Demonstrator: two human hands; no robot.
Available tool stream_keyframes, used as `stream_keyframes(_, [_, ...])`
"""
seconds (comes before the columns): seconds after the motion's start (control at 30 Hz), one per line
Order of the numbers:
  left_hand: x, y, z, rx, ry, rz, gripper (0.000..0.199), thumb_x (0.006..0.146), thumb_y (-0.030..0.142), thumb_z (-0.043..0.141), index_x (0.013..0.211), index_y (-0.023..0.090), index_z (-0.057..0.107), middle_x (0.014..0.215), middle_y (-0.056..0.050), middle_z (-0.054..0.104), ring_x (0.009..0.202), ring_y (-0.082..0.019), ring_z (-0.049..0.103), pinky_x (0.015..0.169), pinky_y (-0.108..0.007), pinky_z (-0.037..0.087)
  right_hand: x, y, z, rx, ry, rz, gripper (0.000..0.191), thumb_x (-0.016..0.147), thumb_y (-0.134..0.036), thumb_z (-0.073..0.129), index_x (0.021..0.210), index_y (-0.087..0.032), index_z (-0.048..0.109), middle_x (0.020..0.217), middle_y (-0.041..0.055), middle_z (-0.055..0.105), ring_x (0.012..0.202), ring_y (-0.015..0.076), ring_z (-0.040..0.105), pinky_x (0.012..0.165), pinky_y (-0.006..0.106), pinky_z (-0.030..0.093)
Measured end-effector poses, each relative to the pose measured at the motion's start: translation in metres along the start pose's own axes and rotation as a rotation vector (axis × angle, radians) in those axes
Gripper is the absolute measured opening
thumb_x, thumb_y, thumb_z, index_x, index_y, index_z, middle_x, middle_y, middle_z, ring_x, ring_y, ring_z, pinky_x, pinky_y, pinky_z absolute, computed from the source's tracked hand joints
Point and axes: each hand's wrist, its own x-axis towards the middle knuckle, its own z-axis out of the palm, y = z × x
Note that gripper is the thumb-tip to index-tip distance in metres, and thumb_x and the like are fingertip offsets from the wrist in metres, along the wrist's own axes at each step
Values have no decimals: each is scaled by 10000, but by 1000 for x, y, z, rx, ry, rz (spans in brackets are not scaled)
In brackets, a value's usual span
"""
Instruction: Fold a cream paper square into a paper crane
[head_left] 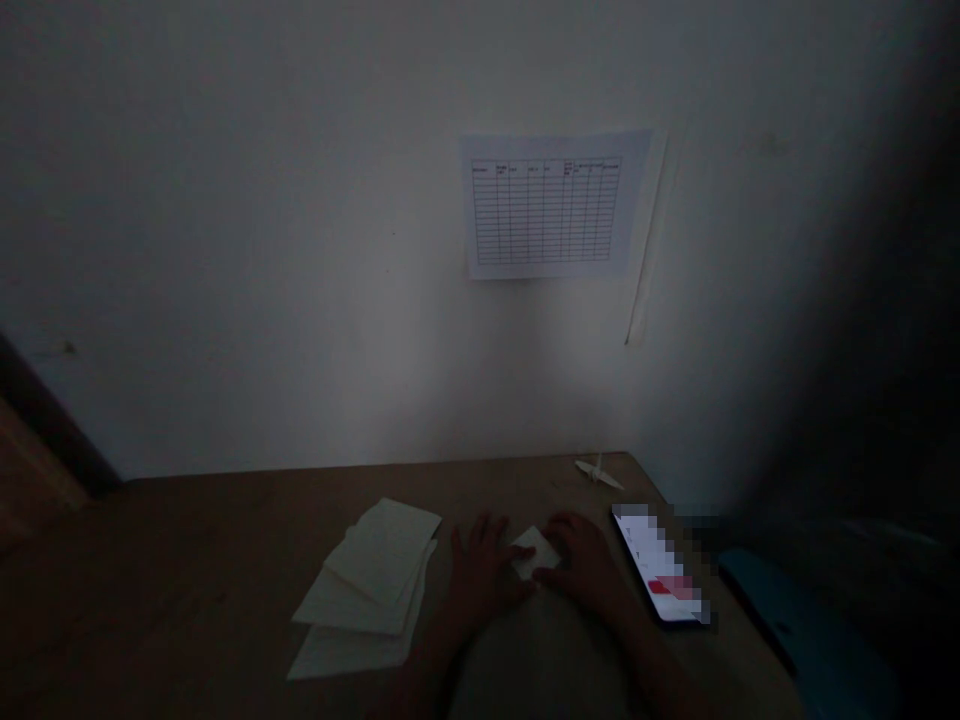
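A small square of folded white paper (535, 553) lies on the brown table between my two hands, turned so that one corner points at the wall. My left hand (486, 565) holds its left side, with the thumb and a finger at the paper and the other fingers spread over the table. On the opposite side, my right hand (589, 560) grips the paper's edge, thumb near the lower corner and fingers curved by the upper one. Dim light hides the exact fold lines. To the left of my left hand is a fanned pile of white paper sheets (367, 580).
A lit phone (660, 565) lies right of my right hand. Near the table's (187, 580) back right corner sits a small folded paper crane (598, 472). A printed chart (547, 210) hangs on the white wall. A blue seat (810, 630) stands beyond the right edge.
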Motion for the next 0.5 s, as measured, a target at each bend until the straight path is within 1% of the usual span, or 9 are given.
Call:
stream_keyframes(0.17, [-1,4,-3,19,-6,-19,567,814,703,683,1337,490,625,1657,-32,348,1546,-420,181,1167,-760,18,7,4,2,13,26,2,419,749,-347,790,1152,-259,716,1357,77,619,1306,293,517,1108,396,363])
stream_keyframes(0.33, [-1,7,-9,32,-32,-25,556,804,680,702,1326,499,630,1657,-24,349,1543,-422,191,1161,-768,8,16,4,3,-9,51,17,194,830,-250,697,1019,-258,740,1250,58,668,1195,265,578,1034,379,394])
stream_keyframes(0.4, [-1,7,-10,18,-30,-25,560,799,679,709,1326,507,626,1653,-24,357,1543,-414,198,1162,-764,10,19,2,2,-26,67,10,153,858,-225,654,981,-254,740,1216,57,676,1163,257,587,1001,368,403])
stream_keyframes(0.5, [-1,6,-9,3,-20,-19,562,798,676,714,1325,498,631,1645,-33,370,1543,-410,200,1168,-753,5,21,0,1,-59,79,-2,147,879,-217,625,963,-252,740,1199,61,680,1140,257,591,977,366,403])
